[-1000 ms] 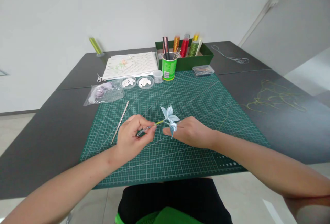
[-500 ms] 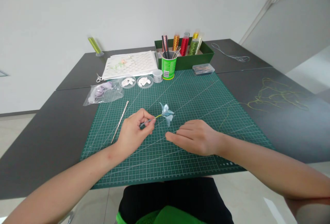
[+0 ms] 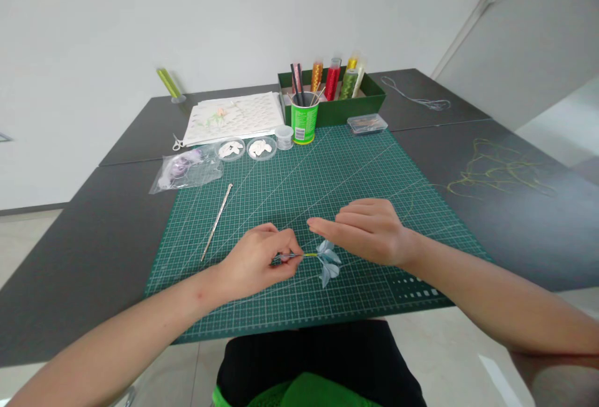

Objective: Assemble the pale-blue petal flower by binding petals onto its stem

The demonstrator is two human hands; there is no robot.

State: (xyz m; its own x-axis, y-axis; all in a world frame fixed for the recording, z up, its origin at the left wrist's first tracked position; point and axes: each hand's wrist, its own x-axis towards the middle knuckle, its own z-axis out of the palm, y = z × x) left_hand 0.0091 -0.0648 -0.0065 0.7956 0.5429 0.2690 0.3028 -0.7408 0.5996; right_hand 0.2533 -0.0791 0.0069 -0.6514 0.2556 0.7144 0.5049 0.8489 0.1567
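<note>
My left hand (image 3: 264,257) is closed, pinching the thin stem of a pale blue artificial flower (image 3: 330,269) between thumb and fingertips. The blossom points right, just over the mat, with a yellow-green wrapped part between it and my fingertips. Above and right of the petals is my right hand (image 3: 367,229), its fingers curled in and thumb side pointing left. Whether anything is inside those fingers is hidden. Left of my left hand, a slim metal tool (image 3: 217,222) lies on the green cutting mat (image 3: 290,195).
Behind lie a plastic bag (image 3: 187,168), dishes of white pieces (image 3: 262,148), a lidded round container (image 3: 284,137), a green can (image 3: 304,121), a box (image 3: 349,112) of thread spools and a clear case (image 3: 367,123). Loose green threads (image 3: 491,176) are at right, papers (image 3: 238,117) at back left.
My left hand has moved right and toward me with the flower, whose blossom sits lower. My right hand has risen slightly, moving away from me and to the right.
</note>
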